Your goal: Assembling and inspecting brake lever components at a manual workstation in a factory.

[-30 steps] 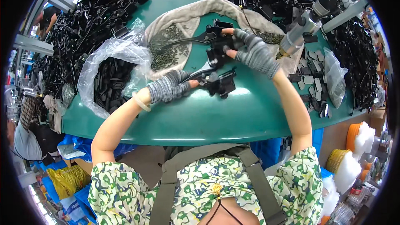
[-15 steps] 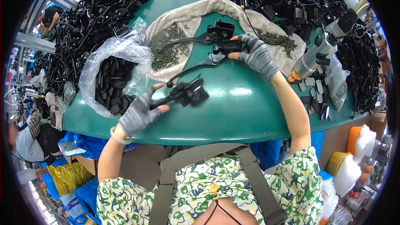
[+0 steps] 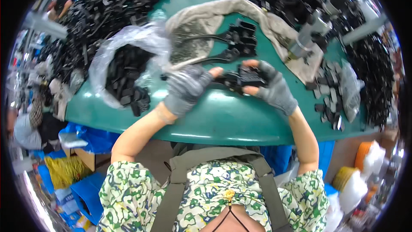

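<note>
A black brake lever assembly [image 3: 249, 76] is held between my hands just above the green table. My left hand [image 3: 187, 87], in a grey fingerless glove, is closed round its lever side; most of the lever is hidden by the hand. My gloved right hand [image 3: 276, 89] grips the boxy reservoir end between thumb and fingers. Just beyond, two more lever assemblies lie side by side, the farther one [image 3: 243, 29] and the nearer one [image 3: 231, 54], levers pointing left. Motion blurs the fine details.
A beige cloth [image 3: 240, 5] with small dark screws curves round the levers. On the left stands a clear plastic bag [image 3: 101, 71] of black parts. A powered screwdriver [image 3: 305, 38] hangs at right, near loose plates [image 3: 328, 90]. Black parts heap up [image 3: 86, 30] along both far sides.
My left hand has brought its lever assembly rightward to the middle. My right hand has let go of the assembly lying on the table, come nearer and taken hold of the carried one.
</note>
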### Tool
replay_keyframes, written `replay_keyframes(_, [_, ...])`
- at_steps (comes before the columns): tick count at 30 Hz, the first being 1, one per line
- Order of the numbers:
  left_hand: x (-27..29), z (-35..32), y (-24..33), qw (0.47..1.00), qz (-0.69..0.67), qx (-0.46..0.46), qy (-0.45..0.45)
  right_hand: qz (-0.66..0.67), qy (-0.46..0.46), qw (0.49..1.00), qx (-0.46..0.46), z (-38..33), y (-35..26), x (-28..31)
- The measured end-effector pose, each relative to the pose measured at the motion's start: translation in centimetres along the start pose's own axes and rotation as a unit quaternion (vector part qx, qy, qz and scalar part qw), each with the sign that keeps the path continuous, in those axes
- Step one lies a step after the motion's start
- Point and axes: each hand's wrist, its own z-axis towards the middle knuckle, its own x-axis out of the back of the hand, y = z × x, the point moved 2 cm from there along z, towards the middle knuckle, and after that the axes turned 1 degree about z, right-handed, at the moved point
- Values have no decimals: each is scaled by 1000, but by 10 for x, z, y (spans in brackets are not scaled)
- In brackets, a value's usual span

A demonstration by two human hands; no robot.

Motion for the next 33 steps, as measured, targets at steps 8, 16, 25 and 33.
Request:
replay_keyframes(8, [-37,-3,-5,998,-63,-19,-1,-418,71,837,347,-16,44,7])
replay_keyframes(16, [116,1,-179,938,-149,196,244,-483,87,801,344,-12,35,2])
replay_keyframes(25, [143,-119,-448,755,176,631,-20,-532,231,775,252,-69,28,-32])
replay_keyframes(33, [147,-125,-447,743,163,650,-12,-491,255,827,101,-81,53,-38])
